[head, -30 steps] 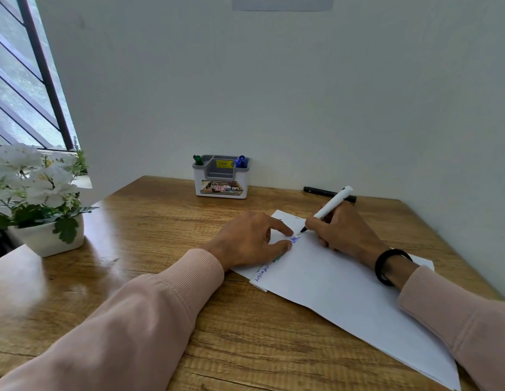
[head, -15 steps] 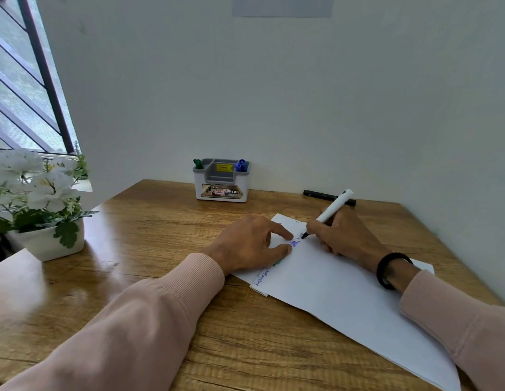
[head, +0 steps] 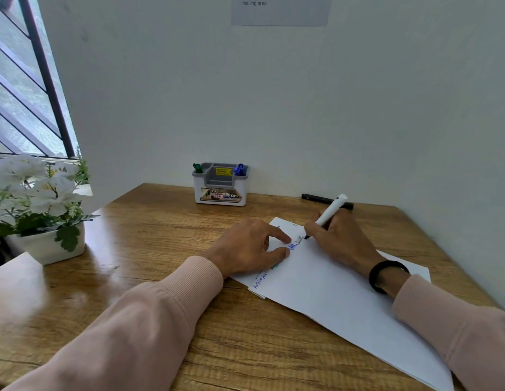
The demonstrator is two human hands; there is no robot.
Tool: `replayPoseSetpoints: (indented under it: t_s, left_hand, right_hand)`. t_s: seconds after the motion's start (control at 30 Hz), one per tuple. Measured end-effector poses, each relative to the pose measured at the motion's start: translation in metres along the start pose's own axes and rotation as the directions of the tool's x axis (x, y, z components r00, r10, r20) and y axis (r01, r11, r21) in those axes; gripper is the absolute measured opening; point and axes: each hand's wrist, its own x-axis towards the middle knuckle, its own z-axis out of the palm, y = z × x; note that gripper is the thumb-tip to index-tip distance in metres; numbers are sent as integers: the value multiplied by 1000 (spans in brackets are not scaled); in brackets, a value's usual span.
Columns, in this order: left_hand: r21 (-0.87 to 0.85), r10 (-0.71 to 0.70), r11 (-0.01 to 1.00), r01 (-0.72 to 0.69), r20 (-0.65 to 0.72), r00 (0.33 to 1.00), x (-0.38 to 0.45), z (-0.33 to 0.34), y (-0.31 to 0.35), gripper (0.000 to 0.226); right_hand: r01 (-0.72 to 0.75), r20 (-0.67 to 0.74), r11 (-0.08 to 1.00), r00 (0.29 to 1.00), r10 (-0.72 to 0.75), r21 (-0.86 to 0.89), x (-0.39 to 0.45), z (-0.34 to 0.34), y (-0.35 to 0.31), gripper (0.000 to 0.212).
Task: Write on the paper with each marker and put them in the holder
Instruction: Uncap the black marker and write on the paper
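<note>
Two markers in the holder: a green-capped marker [head: 197,168] stands in the left end slot of the holder [head: 220,184], a blue-capped marker [head: 240,169] in the right end slot — the middle compartment shows only a yellow price sticker.
Holder: white and grey, upright at the back of the table, close to the wall.
Marker in hand: the white marker [head: 328,213] tilts, dark tip down and to the left on the paper [head: 330,294], back end up and to the right toward the wall.
Right hand: the right hand [head: 340,239] has its fingers clamped on the white marker near the tip.
Left hand: the left hand [head: 249,249] lies flat on the paper's left edge, fingers spread, gripping nothing.
Paper: white sheets, long axis running from near the hands to the lower right; blue and green writing along the left edge.
Black marker: the black marker [head: 319,199] lies flat by the wall, behind the right hand.
Surface and room: a wooden table [head: 149,230] in a white corner — a white pot of white flowers [head: 39,204] at the left, a barred window [head: 25,80] above it.
</note>
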Motion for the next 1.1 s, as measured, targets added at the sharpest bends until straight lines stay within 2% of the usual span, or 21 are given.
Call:
replayPoseSetpoints:
  t_s: [0.1,0.17,0.23,0.3,0.37,0.4,0.47,0.53,0.57,0.6,0.63,0.67,0.7,0.73,0.8,0.87,0.93,1.1]
  left_hand:
    - [4,2,1000,-2,3,1000,-2,-1,2,40]
    - [-3,-3,1000,3,12,1000,-4,-1,3,39]
    - [-9,-7,1000,7,14,1000,-5,-2,4,39]
    - [-19,-6,1000,6,11,1000,-4,-2,5,38]
    - [-18,1,1000,0,11,1000,-5,-2,6,38]
    - [-17,-1,1000,1,14,1000,-5,-2,6,38]
    - [-41,-20,999,20,20,1000,-6,-2,5,36]
    - [-229,-72,971,71,5,997,-4,-3,4,27]
    - [-426,-132,897,120,2,991,-2,-5,4,25]
    - [-647,-206,744,168,18,978,0,-8,5,27]
    - [-830,-264,525,188,51,963,2,-12,5,31]
    - [-943,-291,283,174,88,953,4,-15,6,33]
    - [-987,-303,66,145,119,946,5,-19,5,34]
    - [-987,-302,-105,119,146,942,4,-22,5,34]
    - [-943,-266,-321,89,180,947,1,-27,4,32]
    - [-898,-244,-432,80,202,948,-2,-29,4,32]
    - [-871,-233,-486,74,210,950,-4,-31,6,33]
    - [-866,-203,-495,69,193,960,-5,-34,9,33]
  right_hand:
    - [-2,24,1000,1000,1,27,2,2,4,28]
    - [-42,-16,977,999,47,209,4,-3,9,21]
    - [-76,-131,878,979,156,473,8,-10,14,16]
    - [-118,-174,732,935,310,671,13,-16,17,12]
    - [-152,-135,632,914,382,760,16,-19,18,6]
    - [-149,-121,616,919,375,774,16,-18,17,10]
    - [-90,-150,656,942,300,750,13,-16,16,20]
    - [49,-260,786,955,145,617,7,-13,12,16]
    - [143,-325,856,945,30,496,4,-12,9,9]
    - [252,-382,900,918,-106,356,1,-12,5,4]
    - [361,-423,909,871,-249,208,-3,-11,-1,8]
    - [462,-435,884,812,-390,70,-6,-11,-7,10]
    - [551,-419,833,746,-518,-49,-10,-12,-13,11]
    - [627,-379,767,682,-626,-138,-14,-11,-19,12]
    - [740,-250,633,584,-772,-227,-22,-9,-27,19]
    - [796,-107,553,545,-832,-244,-29,-6,-32,26]
    - [810,-15,536,549,-836,-237,-35,-3,-35,32]
    - [810,34,552,569,-822,-198,-40,-2,-38,31]
